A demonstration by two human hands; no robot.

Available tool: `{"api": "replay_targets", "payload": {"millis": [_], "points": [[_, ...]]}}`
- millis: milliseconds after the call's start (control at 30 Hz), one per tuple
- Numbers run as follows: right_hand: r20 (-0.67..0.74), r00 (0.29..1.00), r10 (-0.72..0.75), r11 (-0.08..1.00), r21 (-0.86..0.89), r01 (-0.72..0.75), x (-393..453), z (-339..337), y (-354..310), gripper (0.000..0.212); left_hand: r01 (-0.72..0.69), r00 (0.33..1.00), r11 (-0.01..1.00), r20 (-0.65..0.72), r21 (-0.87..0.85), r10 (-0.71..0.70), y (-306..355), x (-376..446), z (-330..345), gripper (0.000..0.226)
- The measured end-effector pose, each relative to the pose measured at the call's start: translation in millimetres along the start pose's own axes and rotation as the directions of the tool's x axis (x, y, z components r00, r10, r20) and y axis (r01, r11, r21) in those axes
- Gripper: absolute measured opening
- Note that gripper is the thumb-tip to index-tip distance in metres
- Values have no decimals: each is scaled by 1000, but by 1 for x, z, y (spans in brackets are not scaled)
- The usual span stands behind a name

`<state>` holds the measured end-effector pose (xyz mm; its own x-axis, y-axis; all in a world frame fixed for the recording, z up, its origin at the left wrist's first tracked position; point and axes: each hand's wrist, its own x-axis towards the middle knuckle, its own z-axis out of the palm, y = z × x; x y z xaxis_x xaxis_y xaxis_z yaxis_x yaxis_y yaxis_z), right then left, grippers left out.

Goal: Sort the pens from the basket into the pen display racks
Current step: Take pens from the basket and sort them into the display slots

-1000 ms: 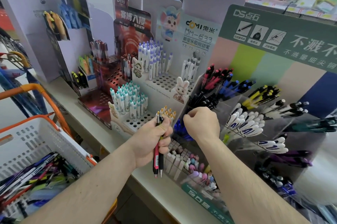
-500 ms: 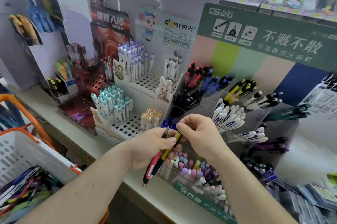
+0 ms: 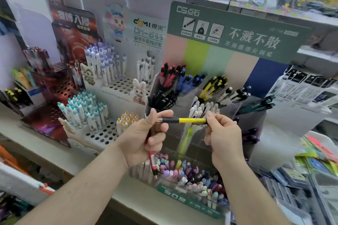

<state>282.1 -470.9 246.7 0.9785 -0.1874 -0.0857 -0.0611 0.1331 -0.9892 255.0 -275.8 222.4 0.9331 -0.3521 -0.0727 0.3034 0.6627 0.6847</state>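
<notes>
A yellow-and-black pen [image 3: 182,120] lies level between my two hands. My right hand [image 3: 222,137] pinches its clip end, and its silver tip sits at the fingers of my left hand [image 3: 146,137]. My left hand also grips a red pen [image 3: 153,162] that points downward out of the fist. Both hands hover in front of a clear tiered pen rack [image 3: 182,107] with compartments of red, blue, black, yellow and white pens. Only a white corner of the basket [image 3: 22,182] with an orange rim shows at the lower left.
A white peg-hole rack [image 3: 117,87] with white-and-purple and teal-capped pens stands to the left, and a dark red rack [image 3: 60,85] beyond it. Pastel pens fill a low tray [image 3: 192,201] at the shelf's front edge. Packaged goods lie at the right.
The yellow-and-black pen has come out of my left hand's bundle, drawn out to the right, and now lies level. The view has shifted right, so the basket has slid nearly out of sight.
</notes>
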Motion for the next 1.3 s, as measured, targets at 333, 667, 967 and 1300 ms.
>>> {"api": "replay_targets", "payload": {"millis": [333,667,967,1300], "points": [[-178,939,-295,953,21,303,-3,-6,-22,13,20,997,982,76,-187,-6,-4,36,21,40],[-336,519,-786,617,-375,692,42,-18,-71,29,-54,976,986,-218,-155,19,0,55,29,27],[46,465,-884,351,-592,725,72,8,-70,21,-52,974,989,-227,-139,19,4,54,33,24],[157,869,-469,432,-818,380,90,28,-95,10,-55,968,992,-250,-115,25,10,50,28,24]]}}
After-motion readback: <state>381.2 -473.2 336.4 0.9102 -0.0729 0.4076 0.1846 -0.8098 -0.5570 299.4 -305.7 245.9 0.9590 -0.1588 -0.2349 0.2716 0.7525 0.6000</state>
